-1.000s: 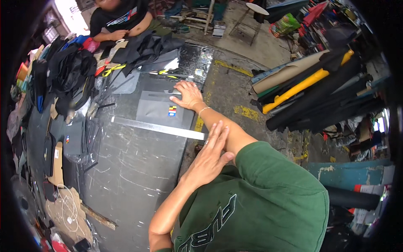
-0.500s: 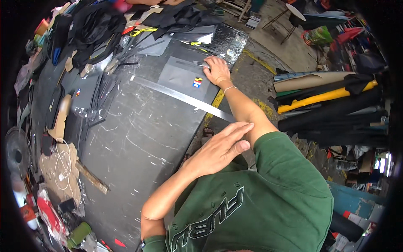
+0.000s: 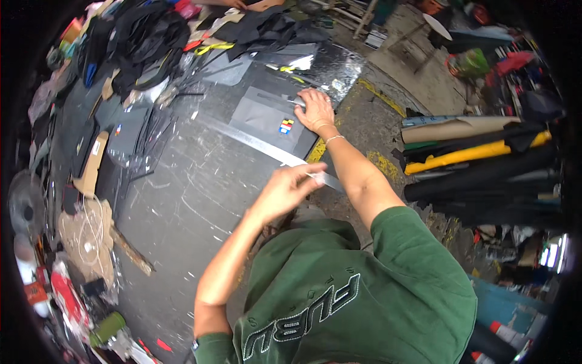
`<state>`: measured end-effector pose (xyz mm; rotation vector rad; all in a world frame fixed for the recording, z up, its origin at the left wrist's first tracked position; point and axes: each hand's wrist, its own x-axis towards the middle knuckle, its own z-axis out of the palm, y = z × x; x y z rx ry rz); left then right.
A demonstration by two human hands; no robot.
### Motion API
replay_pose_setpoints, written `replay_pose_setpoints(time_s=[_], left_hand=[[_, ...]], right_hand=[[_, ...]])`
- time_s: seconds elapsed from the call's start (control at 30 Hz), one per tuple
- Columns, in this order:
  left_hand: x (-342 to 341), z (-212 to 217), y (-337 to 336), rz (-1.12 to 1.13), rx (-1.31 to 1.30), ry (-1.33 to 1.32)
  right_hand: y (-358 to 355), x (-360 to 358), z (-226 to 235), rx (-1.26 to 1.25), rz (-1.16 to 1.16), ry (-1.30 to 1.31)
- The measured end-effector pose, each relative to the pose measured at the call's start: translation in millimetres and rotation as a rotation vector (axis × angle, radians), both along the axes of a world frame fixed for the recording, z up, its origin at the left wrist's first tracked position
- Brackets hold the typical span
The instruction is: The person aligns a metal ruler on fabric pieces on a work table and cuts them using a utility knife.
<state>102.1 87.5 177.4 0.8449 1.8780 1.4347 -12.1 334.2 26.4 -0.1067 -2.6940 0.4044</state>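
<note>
A long metal ruler (image 3: pixel 254 141) slants across the dark worktable (image 3: pixel 182 212), and its near end sticks out past the table edge. My left hand (image 3: pixel 290 189) pinches that ruler near this end, between thumb and fingers. Beyond it lies a grey fabric panel (image 3: pixel 257 118) with a small colourful label (image 3: pixel 286 125) on it. At the panel's far right corner, by the table edge, my right hand (image 3: pixel 316 111) rests with curled fingers. Something small and shiny shows at its fingertips, too hidden to name.
Dark cloth scraps (image 3: pixel 260 27) are heaped at the back, near another person's hands (image 3: pixel 242 5). Stacked dark panels (image 3: pixel 130 130) and a piece of brown cardboard (image 3: pixel 88 239) lie on the left. Fabric rolls (image 3: pixel 479 148) are piled off the table to the right.
My left hand has moved left and away from my right forearm, closing from flat fingers to a pinch on the ruler. My right hand stays at the panel's corner.
</note>
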Motion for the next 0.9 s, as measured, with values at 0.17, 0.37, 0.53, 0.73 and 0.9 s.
replay_pose_setpoints(time_s=[0.17,0.37,0.53,0.73,0.9], left_hand=[[-68,-101,-16,0.462,-0.275,0.537],[-92,-135,-32,0.662,-0.683,0.663],[-86,-145,-31,0.621,-0.772,0.663],[-86,-152,-32,0.660,-0.820,0.777],[-86,-152,-29,0.701,-0.805,0.784]], right_hand=[[15,-1,-5,0.022,-0.017,-0.003],[12,-5,-10,0.005,0.013,0.023],[42,-9,-10,-0.462,0.114,0.123],[28,14,-11,-0.051,0.083,0.167],[33,12,-4,-0.088,0.182,0.072]])
